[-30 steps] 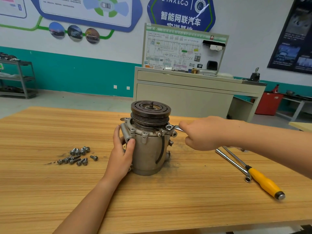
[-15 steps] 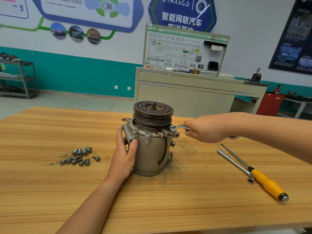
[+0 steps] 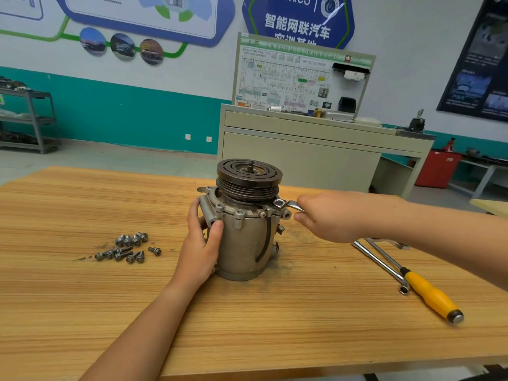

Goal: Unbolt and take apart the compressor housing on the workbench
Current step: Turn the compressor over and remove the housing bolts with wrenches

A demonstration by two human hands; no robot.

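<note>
Two grips, both bare hands, are working on a metal compressor (image 3: 244, 243) that is standing upright near the middle of a wooden tabletop (image 3: 275, 331), its dark grooved pulley (image 3: 248, 174) facing up. I am seeing the left grip (image 3: 199, 248) wrapping around the compressor's left side, thumb in front and fingers behind, bracing it. The right grip (image 3: 330, 215) is clamping around the handle of a small silver wrench (image 3: 290, 205), whose ring end is sitting on a bolt (image 3: 278, 202) at the right of the top flange. A cluster of loose bolts (image 3: 127, 247) is lying on the tabletop, well apart to the left. Two long tools are lying to the right: a thin steel bar (image 3: 382, 264) and, beside it, a yellow-handled tool (image 3: 431, 295).

I am judging the compressor to be heavy, stiff cast metal, unlikely to bend or break, though its smooth round body could be twisting or sliding under the wrench's pull. I am reckoning the safest hold is at the lugs and flange edge near the top, where the left grip is sitting, rather than the pulley, which may be spinning freely. Several flange bolts are showing in place, so the housing is not yet coming apart.
</note>
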